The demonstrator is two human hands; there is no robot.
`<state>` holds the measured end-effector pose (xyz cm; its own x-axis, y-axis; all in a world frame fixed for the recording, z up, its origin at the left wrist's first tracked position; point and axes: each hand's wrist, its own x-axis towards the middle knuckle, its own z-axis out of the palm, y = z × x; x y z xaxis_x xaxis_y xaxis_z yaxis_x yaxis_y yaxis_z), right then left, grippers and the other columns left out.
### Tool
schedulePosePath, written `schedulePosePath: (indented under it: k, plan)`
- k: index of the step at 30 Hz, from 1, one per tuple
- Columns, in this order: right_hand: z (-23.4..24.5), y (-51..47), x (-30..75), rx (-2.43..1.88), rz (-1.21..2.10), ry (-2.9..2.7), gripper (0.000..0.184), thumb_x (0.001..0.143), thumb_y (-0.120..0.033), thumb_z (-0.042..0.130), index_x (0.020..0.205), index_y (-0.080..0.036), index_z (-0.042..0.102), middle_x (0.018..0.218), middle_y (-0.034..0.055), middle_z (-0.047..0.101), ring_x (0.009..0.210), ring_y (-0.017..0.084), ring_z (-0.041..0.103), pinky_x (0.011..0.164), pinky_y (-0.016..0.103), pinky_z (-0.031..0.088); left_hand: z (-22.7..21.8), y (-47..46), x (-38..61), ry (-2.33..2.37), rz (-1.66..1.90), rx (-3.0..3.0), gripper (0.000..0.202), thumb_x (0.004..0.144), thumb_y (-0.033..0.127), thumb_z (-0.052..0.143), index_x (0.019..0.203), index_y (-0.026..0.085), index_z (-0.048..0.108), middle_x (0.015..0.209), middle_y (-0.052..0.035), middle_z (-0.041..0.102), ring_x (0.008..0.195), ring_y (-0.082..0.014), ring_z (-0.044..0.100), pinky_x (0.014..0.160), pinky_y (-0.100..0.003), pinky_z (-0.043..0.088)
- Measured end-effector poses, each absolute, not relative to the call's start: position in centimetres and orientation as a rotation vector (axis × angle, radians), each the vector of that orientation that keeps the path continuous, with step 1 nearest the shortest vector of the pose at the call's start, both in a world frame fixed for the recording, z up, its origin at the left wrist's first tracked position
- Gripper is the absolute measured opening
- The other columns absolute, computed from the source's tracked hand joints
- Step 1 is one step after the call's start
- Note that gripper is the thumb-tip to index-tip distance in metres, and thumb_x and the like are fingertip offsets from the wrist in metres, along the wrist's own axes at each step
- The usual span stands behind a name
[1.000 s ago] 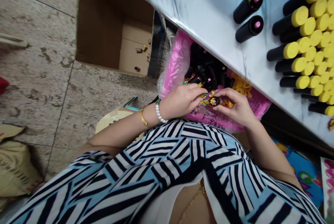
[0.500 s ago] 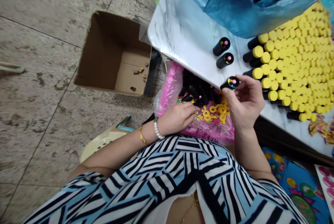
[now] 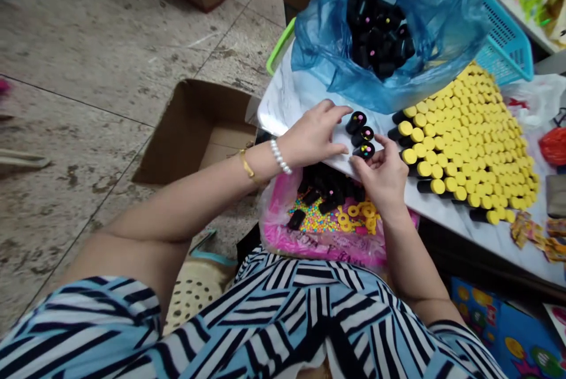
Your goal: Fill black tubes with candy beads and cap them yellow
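1. Black dotted tubes (image 3: 362,135), three of them, lying side by side on the table (image 3: 283,109) just right of frame centre, pink and yellow dots showing on ends angled toward the upper right.
2. Left hand (image 3: 313,134) spreading open, fingers stretching flat toward the upper tubes and stopping just beside them, with a pearl bracelet (image 3: 279,157) and a gold bangle (image 3: 247,167) sitting on the wrist.
3. Right hand (image 3: 382,175) curling inward, thumb and fingertips pinching the lowest tube (image 3: 365,151).
4. Yellow-capped black tubes (image 3: 460,137) crowding the table in dense rows, right of the hands.
5. Blue plastic bag (image 3: 446,19) slumping at top centre, bulging around a heap of loose black tubes (image 3: 378,31).
6. Pink plastic bag (image 3: 274,234) sitting at lower centre, just below the table edge, carrying multicoloured beads (image 3: 313,223), yellow rings (image 3: 354,214) and more black tubes (image 3: 321,193).
7. Open cardboard box (image 3: 194,137) standing on the tiled floor (image 3: 88,61), left of centre.
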<state>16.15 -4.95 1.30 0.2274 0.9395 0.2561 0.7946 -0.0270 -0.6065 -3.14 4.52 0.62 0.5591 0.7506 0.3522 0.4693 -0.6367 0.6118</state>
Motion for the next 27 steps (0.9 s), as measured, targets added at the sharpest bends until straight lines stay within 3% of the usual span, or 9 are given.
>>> schedulePosePath:
  k: [5,10,13,16,18,20,22,25,27]
  plan:
    - [0.3,-2.2,16.9,-1.836,0.170,-1.607,0.051,0.080,-0.045,0.077,0.122,-0.022,0.058,0.061,-0.0054,0.062,0.057,0.021,0.063,0.064,0.038,0.056,0.7,8.2,0.4,0.975,0.792,2.387,0.061,0.073,0.025,0.079,0.130,0.012,0.061,0.109,-0.0105,0.067,0.097,-0.0243,0.066,0.088,-0.034,0.054]
    - [0.8,-2.6,16.8,-1.825,0.117,-1.629,0.072,0.087,-0.044,0.072,0.147,-0.018,0.041,0.065,-0.0032,0.065,0.058,0.023,0.066,0.063,0.038,0.057,0.5,7.9,0.3,1.025,0.821,2.311,0.052,0.077,0.026,0.077,0.124,0.010,0.062,0.089,-0.0057,0.069,0.084,-0.0208,0.068,0.081,-0.031,0.053]
    - [3.3,-5.1,16.9,-1.764,0.073,-1.720,0.080,0.092,-0.046,0.069,0.158,-0.022,0.032,0.073,-0.0002,0.069,0.058,0.022,0.066,0.060,0.036,0.056,0.6,7.3,-1.5,1.016,0.977,2.267,0.056,0.083,0.033,0.076,0.131,0.010,0.059,0.096,-0.0061,0.070,0.075,-0.0158,0.066,0.081,-0.030,0.054]
    - [6.8,-6.0,18.5,-1.700,-0.144,-1.811,0.068,0.095,-0.047,0.066,0.156,-0.030,0.040,0.083,0.0029,0.072,0.061,0.021,0.065,0.059,0.035,0.054,1.0,8.0,-3.0,1.025,1.113,2.275,0.067,0.085,0.036,0.075,0.142,0.011,0.050,0.109,-0.0086,0.068,0.068,-0.0115,0.062,0.080,-0.031,0.056]
    - [8.9,-4.4,20.4,-1.691,-0.257,-1.879,0.067,0.093,-0.045,0.068,0.155,-0.029,0.044,0.085,0.0034,0.073,0.063,0.022,0.066,0.064,0.036,0.056,1.6,9.6,-3.4,1.025,1.185,2.317,0.073,0.087,0.038,0.074,0.148,0.012,0.045,0.121,-0.0120,0.066,0.079,-0.0146,0.065,0.085,-0.033,0.058]
    - [10.5,-0.8,22.3,-1.707,-0.260,-1.989,0.071,0.089,-0.041,0.072,0.154,-0.027,0.046,0.085,0.0031,0.074,0.066,0.023,0.067,0.073,0.039,0.058,2.1,11.8,-3.0,1.045,1.240,2.385,0.077,0.087,0.042,0.074,0.151,0.012,0.042,0.132,-0.0164,0.061,0.105,-0.0227,0.066,0.098,-0.038,0.056]
    - [11.5,3.9,23.6,-1.753,-0.185,-2.125,0.076,0.083,-0.038,0.078,0.153,-0.024,0.049,0.087,0.0047,0.075,0.074,0.026,0.069,0.082,0.043,0.058,2.5,14.3,-2.2,1.095,1.233,2.440,0.084,0.085,0.046,0.076,0.154,0.011,0.041,0.141,-0.0201,0.055,0.128,-0.0307,0.057,0.111,-0.044,0.048]
    - [11.7,11.1,24.3,-1.925,-0.103,-2.268,0.086,0.077,-0.040,0.084,0.153,-0.015,0.049,0.110,0.0156,0.074,0.099,0.035,0.070,0.095,0.050,0.054,2.4,17.8,-0.5,1.255,1.061,2.411,0.091,0.085,0.055,0.073,0.160,0.016,0.038,0.145,-0.0212,0.052,0.135,-0.0364,0.053,0.115,-0.049,0.043]
    - [11.0,15.2,24.1,-1.989,-0.097,-2.369,0.081,0.083,-0.048,0.078,0.150,-0.011,0.052,0.126,0.0221,0.069,0.114,0.038,0.066,0.103,0.052,0.051,2.1,19.6,0.7,1.392,0.884,2.350,0.085,0.088,0.060,0.067,0.160,0.023,0.041,0.144,-0.0195,0.053,0.133,-0.0383,0.055,0.115,-0.051,0.042]
